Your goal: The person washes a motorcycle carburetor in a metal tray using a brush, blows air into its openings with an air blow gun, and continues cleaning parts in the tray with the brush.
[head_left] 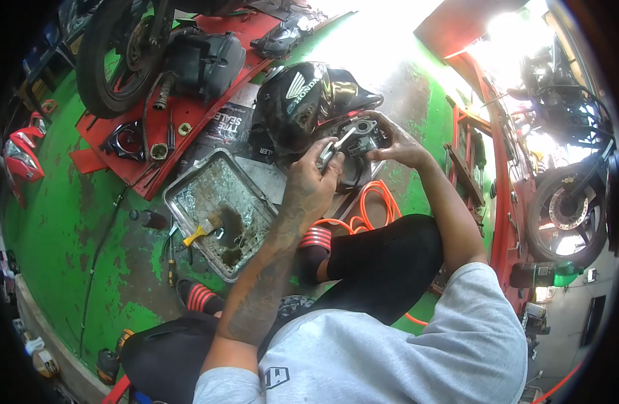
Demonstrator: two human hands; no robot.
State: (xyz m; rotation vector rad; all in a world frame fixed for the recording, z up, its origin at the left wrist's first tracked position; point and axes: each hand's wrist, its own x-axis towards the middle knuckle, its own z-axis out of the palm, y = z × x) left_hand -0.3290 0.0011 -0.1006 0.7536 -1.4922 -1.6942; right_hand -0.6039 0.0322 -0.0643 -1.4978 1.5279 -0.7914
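Note:
My left hand [316,170] is closed round a small metal tool [333,147], whose thin shaft reaches toward a metal part. That metal part [367,140], with a round opening at its top, is gripped by my right hand [400,145], its fingers wrapped round the far side. Both hands are close together, in front of a black fuel tank [299,101] with a white wing emblem. A metal tray [183,202] with dark liquid lies below and left of the hands, with a yellow-handled brush [203,231] in it.
A red platform [131,165] at the left bears a motorcycle wheel [114,60] and loose parts. An orange hose [376,202] coils beside my knee. A dark bottle [148,219] lies left of the tray. Another wheel [568,207] stands at the right.

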